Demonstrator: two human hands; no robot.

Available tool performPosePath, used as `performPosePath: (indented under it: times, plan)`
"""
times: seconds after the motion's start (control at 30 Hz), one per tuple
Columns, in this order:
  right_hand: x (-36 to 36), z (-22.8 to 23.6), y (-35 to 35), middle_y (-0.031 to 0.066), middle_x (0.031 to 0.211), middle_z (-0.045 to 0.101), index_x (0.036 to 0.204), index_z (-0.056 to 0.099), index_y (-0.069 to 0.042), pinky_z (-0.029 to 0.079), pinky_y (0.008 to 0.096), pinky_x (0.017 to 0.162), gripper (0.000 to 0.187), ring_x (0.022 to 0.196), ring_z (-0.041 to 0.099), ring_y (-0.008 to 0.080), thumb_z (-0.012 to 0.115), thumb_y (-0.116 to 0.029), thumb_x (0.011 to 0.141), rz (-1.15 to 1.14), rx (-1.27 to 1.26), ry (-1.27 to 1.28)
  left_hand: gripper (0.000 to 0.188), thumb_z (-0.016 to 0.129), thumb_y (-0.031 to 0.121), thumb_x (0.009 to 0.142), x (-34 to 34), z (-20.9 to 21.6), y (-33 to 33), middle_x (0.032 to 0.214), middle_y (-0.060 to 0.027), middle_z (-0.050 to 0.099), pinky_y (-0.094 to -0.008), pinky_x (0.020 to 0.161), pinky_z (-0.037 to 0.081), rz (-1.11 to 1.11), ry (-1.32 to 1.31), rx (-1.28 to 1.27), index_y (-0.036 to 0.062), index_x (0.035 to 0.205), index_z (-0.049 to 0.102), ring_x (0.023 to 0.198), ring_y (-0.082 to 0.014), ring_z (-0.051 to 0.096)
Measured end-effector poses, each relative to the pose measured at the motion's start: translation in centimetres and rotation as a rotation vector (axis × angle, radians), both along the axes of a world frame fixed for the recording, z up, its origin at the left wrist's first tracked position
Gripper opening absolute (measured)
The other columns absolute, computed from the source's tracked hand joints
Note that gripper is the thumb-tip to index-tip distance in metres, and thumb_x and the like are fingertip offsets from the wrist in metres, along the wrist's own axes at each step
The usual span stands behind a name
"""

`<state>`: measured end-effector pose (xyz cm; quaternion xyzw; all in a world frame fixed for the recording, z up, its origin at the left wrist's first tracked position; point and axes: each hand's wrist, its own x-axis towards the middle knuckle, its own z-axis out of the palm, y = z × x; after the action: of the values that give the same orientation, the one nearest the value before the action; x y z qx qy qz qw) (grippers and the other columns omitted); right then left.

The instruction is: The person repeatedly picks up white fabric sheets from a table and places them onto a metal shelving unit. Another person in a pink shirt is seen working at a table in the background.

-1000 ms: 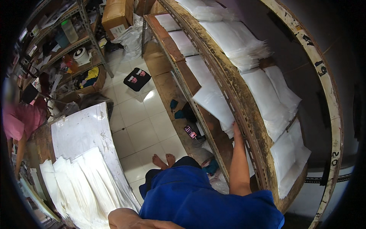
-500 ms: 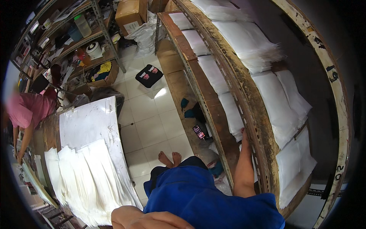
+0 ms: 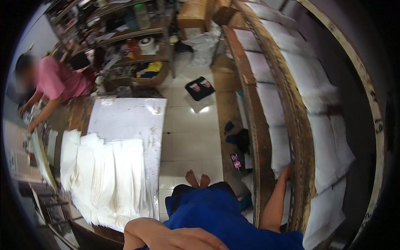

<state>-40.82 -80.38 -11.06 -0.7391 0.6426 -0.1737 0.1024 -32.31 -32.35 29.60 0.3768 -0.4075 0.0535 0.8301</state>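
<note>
My right arm reaches forward to the rack on the right. My right hand (image 3: 285, 172) is between its tiers, beside a white sheet stack (image 3: 280, 150) on the lower shelf (image 3: 261, 141). The upper shelf edge partly covers the fingers, so their grip is hidden. My left arm is bent in front of my blue top (image 3: 208, 210). The left hand (image 3: 189, 238) lies across my body at the lower edge, its fingers cut off by the frame. Several more stacks of white sheets (image 3: 327, 146) lie on the upper shelf.
A table (image 3: 127, 112) at left bears a fanned pile of white sheets (image 3: 112, 175). Beyond it, a person in pink (image 3: 56, 79) leans over another work surface. A black folded cloth (image 3: 200, 88) and a phone (image 3: 236, 161) lie low ahead. Cluttered shelves (image 3: 125, 35) stand at the back.
The whole view has turned leftward, so the scene sits further right in the picture. My right hand stays at the lower shelf, my left across my body.
</note>
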Motion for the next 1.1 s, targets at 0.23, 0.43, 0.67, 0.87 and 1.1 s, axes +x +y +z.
performPosePath:
  times: [0.23,0.43,0.67,0.87,1.1]
  plan:
    - [7.5,8.3,10.3,0.0142,0.1,0.057,0.115,0.048,0.001,0.041,0.0327,0.086,0.03,0.09,0.053,0.0232,0.048,-0.017,0.092,0.331,0.136,-0.759,0.039,0.051,0.039,0.092,1.6,-0.7,1.8,0.095,-0.0145,0.062,-0.0398,0.077,0.05,0.045,-0.096,-0.119,0.0033,0.094,0.067,0.09,-0.0283,0.059]
    - [13.7,7.8,15.5,0.0054,0.088,0.05,0.11,0.047,0.0,0.041,0.0268,0.073,0.021,0.079,0.048,0.0128,0.051,-0.012,0.093,0.63,0.209,-0.868,0.038,0.049,0.038,0.094,1.5,0.1,3.6,0.095,-0.0137,0.062,-0.0395,0.074,0.049,0.397,-0.172,-0.122,0.0045,0.09,0.066,0.087,-0.0271,0.059]
    - [18.7,4.2,23.5,0.0033,0.092,0.051,0.108,0.049,0.0,0.042,0.0251,0.072,0.019,0.076,0.048,0.0096,0.054,-0.006,0.09,0.958,0.385,-0.728,0.027,0.052,0.032,0.094,0.6,0.5,6.3,0.104,-0.01,0.064,-0.0397,0.075,0.049,0.775,-0.284,-0.208,0.0092,0.101,0.064,0.094,-0.0258,0.061]
    - [19.2,1.1,31.1,0.0028,0.079,0.05,0.103,0.051,0.0,0.042,0.026,0.066,0.018,0.069,0.048,0.0111,0.055,-0.006,0.086,1.231,0.612,-0.518,0.021,0.056,0.02,0.092,-0.8,1.4,7.3,0.11,-0.0078,0.066,-0.0396,0.082,0.047,0.832,-0.349,-0.303,0.0111,0.109,0.063,0.098,-0.0263,0.063]
    - [15.7,-4.7,31.6,0.011,0.071,0.055,0.1,0.054,0.0,0.044,0.0345,0.061,0.023,0.064,0.055,0.0206,0.059,-0.009,0.08,1.422,0.694,-0.104,0.02,0.057,0.017,0.091,-2.6,0.4,8.0,0.109,-0.0061,0.066,-0.0384,0.082,0.048,0.904,-0.488,-0.267,0.0118,0.109,0.064,0.101,-0.025,0.061]
